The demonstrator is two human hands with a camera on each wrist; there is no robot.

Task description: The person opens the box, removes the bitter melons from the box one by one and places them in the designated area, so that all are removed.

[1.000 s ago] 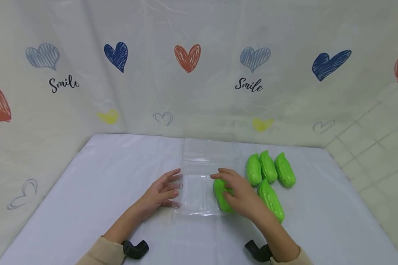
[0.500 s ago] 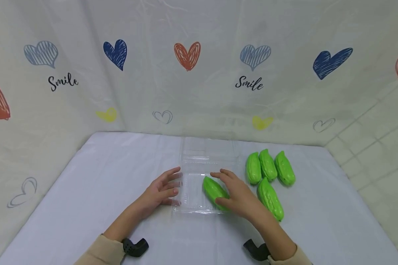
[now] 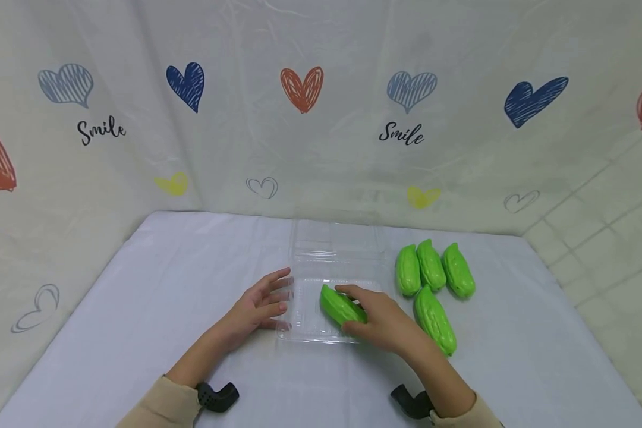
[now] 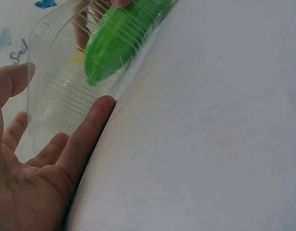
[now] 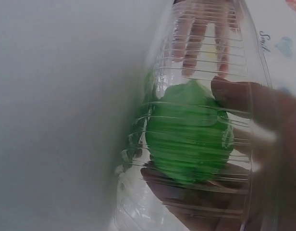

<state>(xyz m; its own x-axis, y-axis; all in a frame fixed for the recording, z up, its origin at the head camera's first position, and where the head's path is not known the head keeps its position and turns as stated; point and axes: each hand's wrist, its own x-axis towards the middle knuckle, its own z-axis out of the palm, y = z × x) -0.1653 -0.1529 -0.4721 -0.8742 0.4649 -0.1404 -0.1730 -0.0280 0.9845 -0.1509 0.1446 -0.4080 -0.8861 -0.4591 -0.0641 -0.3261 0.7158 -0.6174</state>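
A clear plastic clamshell box (image 3: 306, 309) stands on the table with its lid (image 3: 342, 238) folded back. Inside lies a bright green, ridged, oblong vegetable-shaped piece (image 3: 338, 304), slanted with its pointed tip toward the far left. My right hand (image 3: 382, 318) reaches into the box and grips this piece from the right, thumb on the near side and fingers over the far side. Through the ribbed wall, the right wrist view shows the piece (image 5: 189, 132) between thumb and fingers. My left hand (image 3: 251, 312) rests along the box's left wall, fingers extended, fingertips at the plastic.
Several more green pieces (image 3: 430, 267) lie to the right of the box, one (image 3: 434, 321) nearer to me beside the right forearm. White cloth covers the table (image 3: 192, 261). A curtain printed with hearts (image 3: 302, 89) hangs behind its far edge.
The green piece in the box has shifted left and tilted from near upright to slanted. My right fingers have closed in around it. My left hand stays put.
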